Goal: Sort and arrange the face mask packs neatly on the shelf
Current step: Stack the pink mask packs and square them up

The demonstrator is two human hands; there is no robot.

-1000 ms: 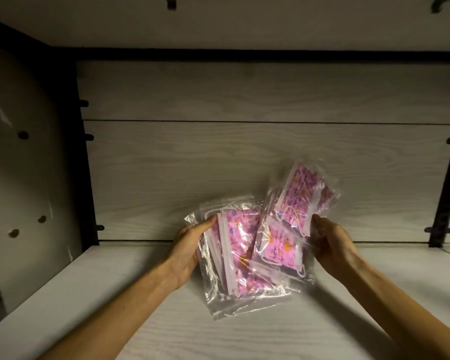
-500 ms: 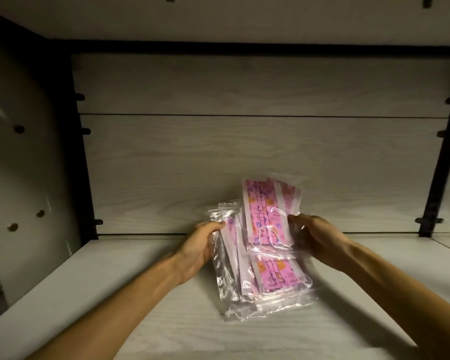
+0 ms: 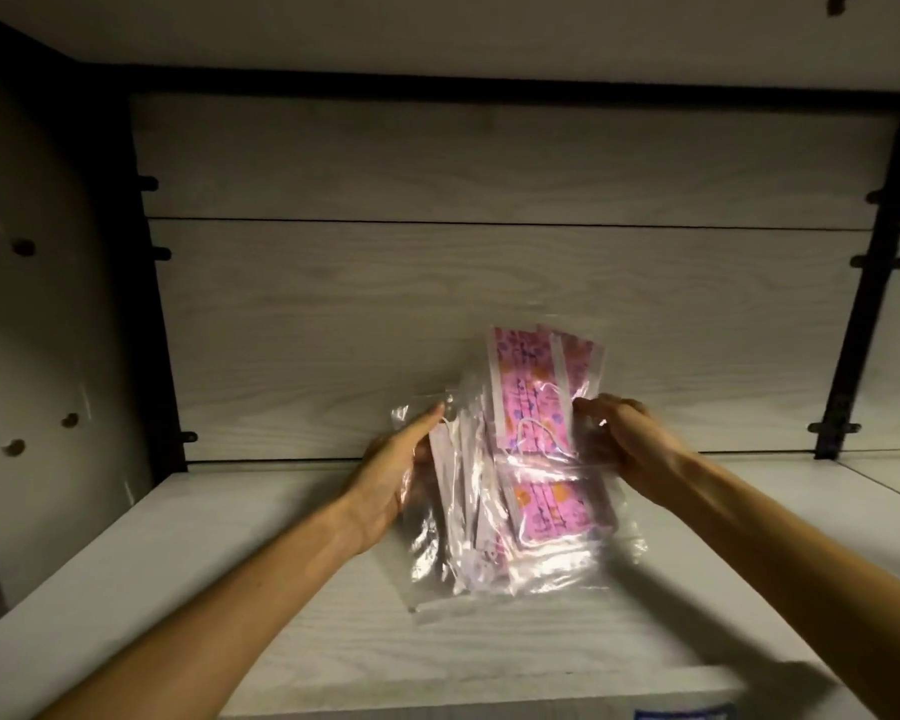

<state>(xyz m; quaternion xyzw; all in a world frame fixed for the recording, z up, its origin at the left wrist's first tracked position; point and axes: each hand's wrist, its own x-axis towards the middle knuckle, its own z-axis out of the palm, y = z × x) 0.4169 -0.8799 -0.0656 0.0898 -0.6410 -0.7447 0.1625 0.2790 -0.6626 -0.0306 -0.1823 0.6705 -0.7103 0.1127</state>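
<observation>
Several clear plastic packs of pink patterned face masks [image 3: 533, 407] stand bunched together on the pale wooden shelf board [image 3: 229, 589], lower edges resting on it. My left hand [image 3: 393, 475] grips the bunch's left side, where the packs show edge-on. My right hand [image 3: 627, 439] holds the right side of the front pack, which faces me upright. Another pink pack [image 3: 557, 506] lies lower at the front of the bunch.
The shelf's wood-grain back panel [image 3: 437, 304] is close behind the packs. A black upright [image 3: 154, 283] with pegs stands at the left, another black upright [image 3: 863, 304] at the right. A perforated side wall [image 3: 32, 330] closes the left. A label strip [image 3: 684, 713] marks the front edge.
The two fanned-out groups of packs were brought together into one upright bunch. My right hand swung its packs from a rightward tilt to vertical, against those in the left hand.
</observation>
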